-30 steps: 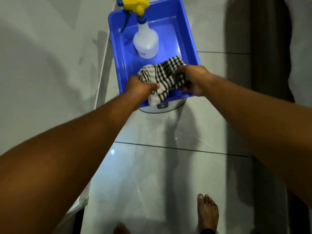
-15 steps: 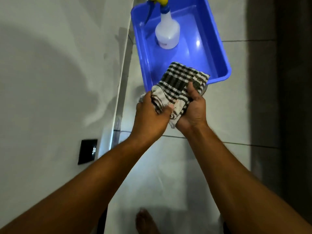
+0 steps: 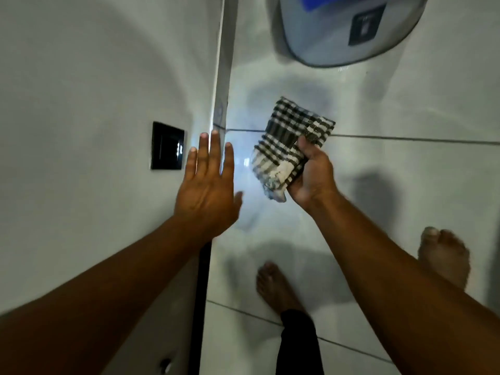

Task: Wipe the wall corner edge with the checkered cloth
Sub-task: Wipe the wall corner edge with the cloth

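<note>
A folded black-and-white checkered cloth (image 3: 290,143) is held in my right hand (image 3: 311,180), thumb pressed on top, above the tiled floor. My left hand (image 3: 207,185) is flat and open, fingers spread, just left of the cloth and over the vertical wall corner edge (image 3: 221,77). Its fingertips reach the edge near a floor grout line. The two hands are apart, and the cloth does not touch the wall.
A pale wall (image 3: 81,104) fills the left, with a black switch plate (image 3: 167,146) on it. A white bucket (image 3: 351,31) under a blue tray stands at the top right. My bare feet (image 3: 278,285) are on the glossy floor tiles below.
My left hand has let go of the cloth and opened toward the wall edge. The right hand alone keeps the cloth. The view dropped, so the blue tray and spray bottle left the frame.
</note>
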